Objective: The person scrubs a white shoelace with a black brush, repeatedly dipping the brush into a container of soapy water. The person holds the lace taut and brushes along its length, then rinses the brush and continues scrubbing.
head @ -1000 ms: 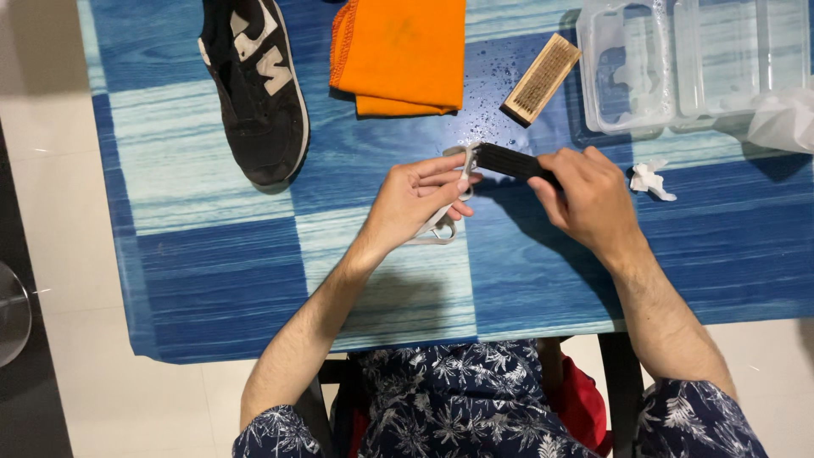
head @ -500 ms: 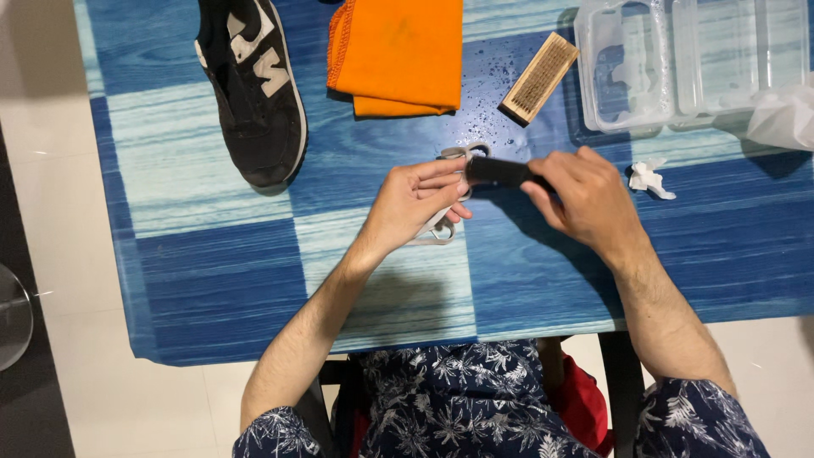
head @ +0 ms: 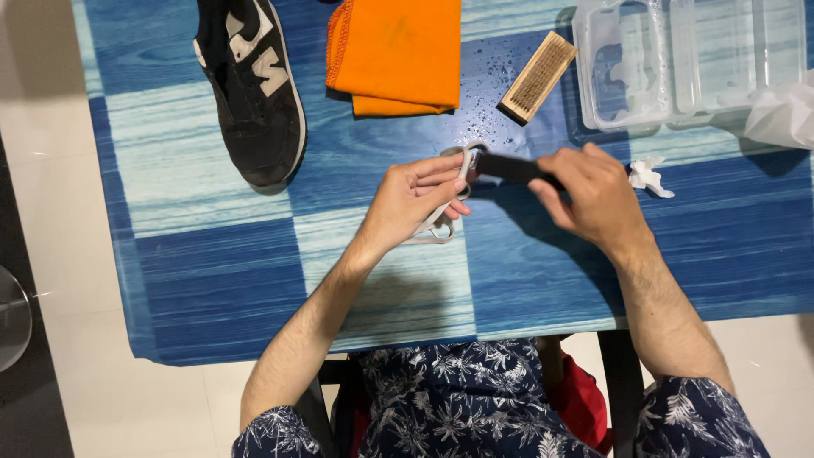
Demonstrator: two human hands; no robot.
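My left hand (head: 415, 203) is closed around a white shoelace (head: 438, 227), whose loops hang out below the fingers and stick up by the thumb. My right hand (head: 593, 197) grips a black brush (head: 507, 167) by one end. The brush's other end lies against the lace at my left fingertips. Both hands hover just over the blue checked tabletop (head: 212, 263), near its middle.
A black sneaker with white markings (head: 254, 93) lies at the back left. Behind my hands are a folded orange cloth (head: 398, 55) and a wooden brush (head: 537, 76) among water drops. A clear plastic container (head: 678, 59), white tissue (head: 784, 114) and a small white scrap (head: 649, 176) sit at the right.
The black brush has shifted slightly back and forth against the lace. Both hands stay in about the same place.
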